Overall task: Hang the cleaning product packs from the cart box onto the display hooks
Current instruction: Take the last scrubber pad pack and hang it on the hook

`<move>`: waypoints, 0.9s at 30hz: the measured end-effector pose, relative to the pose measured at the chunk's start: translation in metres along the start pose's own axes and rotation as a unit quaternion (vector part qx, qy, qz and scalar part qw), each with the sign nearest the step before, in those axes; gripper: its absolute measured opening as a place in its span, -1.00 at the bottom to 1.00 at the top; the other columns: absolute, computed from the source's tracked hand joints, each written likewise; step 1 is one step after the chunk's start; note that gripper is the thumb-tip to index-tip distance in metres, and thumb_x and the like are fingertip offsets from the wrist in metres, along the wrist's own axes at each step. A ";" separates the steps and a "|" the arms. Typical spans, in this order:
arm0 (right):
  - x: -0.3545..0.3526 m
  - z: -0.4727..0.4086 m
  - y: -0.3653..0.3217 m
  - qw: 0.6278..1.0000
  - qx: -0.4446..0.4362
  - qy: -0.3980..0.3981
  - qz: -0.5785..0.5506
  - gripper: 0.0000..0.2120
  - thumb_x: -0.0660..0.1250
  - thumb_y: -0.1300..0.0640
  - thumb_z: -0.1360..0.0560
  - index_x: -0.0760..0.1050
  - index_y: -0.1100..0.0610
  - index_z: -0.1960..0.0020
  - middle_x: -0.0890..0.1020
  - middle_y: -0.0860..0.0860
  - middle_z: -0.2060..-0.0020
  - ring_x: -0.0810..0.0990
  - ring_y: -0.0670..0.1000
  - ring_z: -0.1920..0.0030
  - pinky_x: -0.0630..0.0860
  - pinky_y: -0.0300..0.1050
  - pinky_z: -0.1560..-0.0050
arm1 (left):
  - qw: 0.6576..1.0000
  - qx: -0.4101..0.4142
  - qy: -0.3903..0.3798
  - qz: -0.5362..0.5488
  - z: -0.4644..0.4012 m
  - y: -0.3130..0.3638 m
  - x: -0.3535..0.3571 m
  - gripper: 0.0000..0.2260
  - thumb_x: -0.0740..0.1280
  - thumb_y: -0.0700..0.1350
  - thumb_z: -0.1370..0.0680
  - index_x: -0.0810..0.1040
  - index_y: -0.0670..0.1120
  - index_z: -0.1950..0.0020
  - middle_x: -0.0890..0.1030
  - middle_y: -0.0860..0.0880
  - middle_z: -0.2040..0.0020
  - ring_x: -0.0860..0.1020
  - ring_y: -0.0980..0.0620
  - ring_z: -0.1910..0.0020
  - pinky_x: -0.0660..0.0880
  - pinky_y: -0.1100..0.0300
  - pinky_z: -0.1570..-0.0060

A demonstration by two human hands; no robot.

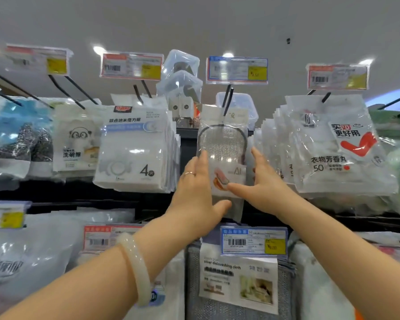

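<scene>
A clear pack with a silver mesh scrubber hangs on a black double hook in the middle of the upper row. My left hand grips the pack's left edge, thumb under its lower part. My right hand holds the right edge, thumb lying across the front of the pack. The hook's prongs pass through the top of the pack, under a blue price tag. The cart box is out of view.
White sponge packs hang left of the mesh pack and laundry fragrance packs hang right. Clear plastic boxes sit behind on top. A lower row holds a grey dishwashing cloth pack and more tags.
</scene>
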State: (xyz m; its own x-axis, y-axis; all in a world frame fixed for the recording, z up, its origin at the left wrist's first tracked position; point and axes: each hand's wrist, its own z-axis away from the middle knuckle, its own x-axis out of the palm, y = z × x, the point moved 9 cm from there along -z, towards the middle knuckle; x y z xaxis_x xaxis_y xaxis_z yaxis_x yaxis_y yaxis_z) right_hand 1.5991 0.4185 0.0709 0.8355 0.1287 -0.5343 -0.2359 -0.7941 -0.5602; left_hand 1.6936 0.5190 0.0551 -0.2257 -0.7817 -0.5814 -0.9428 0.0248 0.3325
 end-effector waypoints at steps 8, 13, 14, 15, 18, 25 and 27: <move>0.007 -0.018 0.005 0.977 0.116 0.008 -0.181 -0.09 0.42 -0.15 -0.40 -0.08 -0.03 -0.53 0.23 0.12 -0.48 0.30 0.18 -0.42 0.31 0.21 -0.37 | 0.972 -0.135 -0.035 0.191 -0.021 -0.029 0.001 -0.05 0.46 0.08 -0.42 -0.10 -0.13 -0.56 0.05 -0.13 -0.56 0.09 -0.08 -0.53 0.15 -0.02 -0.48; 0.014 -0.013 -0.004 0.971 0.101 -0.021 -0.215 -0.23 0.48 0.13 -0.40 0.13 0.00 -0.46 0.52 -0.01 -0.04 0.55 0.04 -0.08 0.55 -0.01 -0.07 | 0.949 -0.161 -0.031 0.268 -0.032 -0.031 0.012 -0.26 0.44 -0.05 -0.46 0.10 -0.13 -0.51 0.40 -0.09 -0.39 0.45 -0.05 -0.31 0.43 0.03 -0.30; 0.013 -0.010 -0.005 0.971 0.094 -0.017 -0.218 -0.22 0.50 0.14 -0.37 0.15 -0.03 -0.45 0.54 0.00 -0.07 0.57 0.04 -0.07 0.57 0.00 -0.05 | 0.950 -0.156 -0.015 0.270 -0.030 -0.030 0.011 -0.33 0.43 -0.09 -0.47 0.16 -0.13 -0.48 0.44 -0.09 -0.33 0.49 -0.03 -0.24 0.46 0.04 -0.26; 0.010 -0.007 -0.005 0.971 0.086 -0.011 -0.222 -0.20 0.52 0.13 -0.35 0.16 -0.05 -0.45 0.56 0.01 -0.10 0.59 0.05 -0.08 0.58 0.04 -0.08 | 0.953 -0.146 -0.002 0.266 -0.027 -0.029 0.009 -0.38 0.41 -0.12 -0.49 0.18 -0.10 -0.46 0.46 -0.07 -0.29 0.51 -0.01 -0.20 0.48 0.07 -0.22; -0.001 0.004 -0.010 0.968 0.059 0.012 -0.244 -0.18 0.53 0.16 -0.33 0.16 -0.06 -0.45 0.57 -0.01 -0.05 0.60 0.05 -0.09 0.55 0.11 -0.16 | 0.960 -0.105 0.017 0.259 -0.016 -0.015 -0.003 -0.37 0.38 -0.16 -0.52 0.14 -0.04 -0.50 0.44 0.11 -0.12 0.49 0.15 -0.02 0.48 0.30 -0.01; -0.005 0.018 -0.014 0.961 0.045 0.021 -0.272 -0.16 0.50 0.17 -0.35 0.12 -0.07 -0.49 0.55 -0.01 -0.10 0.61 0.05 -0.07 0.57 0.09 -0.11 | 0.967 -0.077 0.011 0.243 0.002 0.001 -0.018 -0.31 0.37 -0.20 -0.52 0.07 -0.02 -0.53 0.40 0.06 -0.25 0.44 0.10 -0.17 0.37 0.29 -0.17; -0.008 0.021 -0.017 0.963 0.039 0.047 -0.262 -0.11 0.49 0.16 -0.37 0.03 -0.04 -0.52 0.46 -0.10 -0.18 0.52 0.03 -0.18 0.51 0.03 -0.17 | 0.979 -0.063 0.006 0.195 0.009 0.003 -0.019 -0.23 0.37 -0.17 -0.52 -0.07 0.00 -0.56 0.23 0.00 -0.47 0.31 0.06 -0.40 0.24 0.27 -0.34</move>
State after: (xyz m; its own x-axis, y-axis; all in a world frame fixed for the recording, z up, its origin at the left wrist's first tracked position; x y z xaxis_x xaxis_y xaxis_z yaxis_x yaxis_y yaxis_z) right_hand 1.5863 0.4432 0.0711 0.8901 0.4425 -0.1089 0.1963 -0.5880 -0.7847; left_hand 1.6926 0.5393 0.0609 -0.5590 -0.7349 -0.3840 -0.7477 0.2465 0.6166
